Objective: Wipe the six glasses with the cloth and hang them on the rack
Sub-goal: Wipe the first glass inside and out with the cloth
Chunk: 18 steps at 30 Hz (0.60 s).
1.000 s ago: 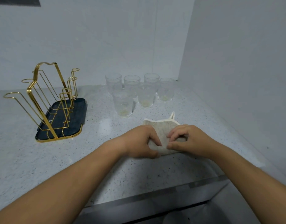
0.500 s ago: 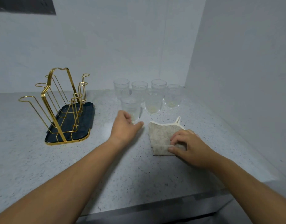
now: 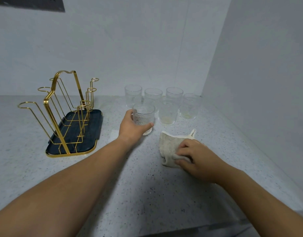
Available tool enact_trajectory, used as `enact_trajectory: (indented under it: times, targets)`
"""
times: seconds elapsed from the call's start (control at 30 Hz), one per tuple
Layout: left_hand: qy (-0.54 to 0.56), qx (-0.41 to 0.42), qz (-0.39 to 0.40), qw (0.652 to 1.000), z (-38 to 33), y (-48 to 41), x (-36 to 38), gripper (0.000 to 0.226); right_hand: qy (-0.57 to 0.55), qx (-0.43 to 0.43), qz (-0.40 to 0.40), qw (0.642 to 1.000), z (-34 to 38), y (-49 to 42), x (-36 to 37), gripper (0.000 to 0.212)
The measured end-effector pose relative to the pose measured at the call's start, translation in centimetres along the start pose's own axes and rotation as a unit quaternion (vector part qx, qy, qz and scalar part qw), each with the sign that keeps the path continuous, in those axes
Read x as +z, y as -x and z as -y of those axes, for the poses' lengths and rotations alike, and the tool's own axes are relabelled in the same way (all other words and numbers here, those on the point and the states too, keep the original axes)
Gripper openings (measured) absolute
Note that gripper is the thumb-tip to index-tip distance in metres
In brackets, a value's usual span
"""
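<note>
We hold the nearest clear ribbed glass (image 3: 144,115) in our left hand (image 3: 131,128) and the beige cloth (image 3: 168,146) in our right hand (image 3: 197,159).
The left grip curls partway round the upright glass, thumb across its front. The right grip pinches a fold of the cloth, which lies on the speckled white tabletop (image 3: 147,185). Five more clear glasses (image 3: 168,112) stand behind, and the gold wire rack (image 3: 65,108) stands well apart to the left.

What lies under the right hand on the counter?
The beige cloth, bunched up on the speckled counter. The right hand pinches its near edge with curled fingers. The part of the cloth beneath the palm is covered, so its extent cannot be seen.
</note>
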<state>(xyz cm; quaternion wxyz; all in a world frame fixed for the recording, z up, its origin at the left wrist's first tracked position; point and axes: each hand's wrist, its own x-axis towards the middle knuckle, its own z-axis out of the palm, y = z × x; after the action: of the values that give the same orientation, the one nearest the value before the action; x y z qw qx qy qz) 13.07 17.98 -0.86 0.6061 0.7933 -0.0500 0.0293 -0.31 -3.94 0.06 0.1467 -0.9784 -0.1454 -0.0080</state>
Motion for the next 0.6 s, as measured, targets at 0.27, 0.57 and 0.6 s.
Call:
enact_trajectory:
  times: [0.27, 0.57, 0.6]
  targets:
    - [0.13, -0.005, 0.049, 0.99, -1.9, 4.1, -2.5, 0.054, -0.359, 0.2, -0.248, 0.877, 3.7, -1.3, -3.1, 0.035]
    - [0.328, -0.012, 0.119, 0.937, -4.2, 10.3, -2.5, 0.05, -0.665, 0.077, -0.223, 0.708, 12.3, -3.4, -3.5, 0.014]
    - [0.329, -0.01, 0.103, 0.939, -4.2, 10.6, -2.6, 0.052, -0.656, 0.071, -0.22, 0.719, 12.6, -3.6, -3.2, 0.018]
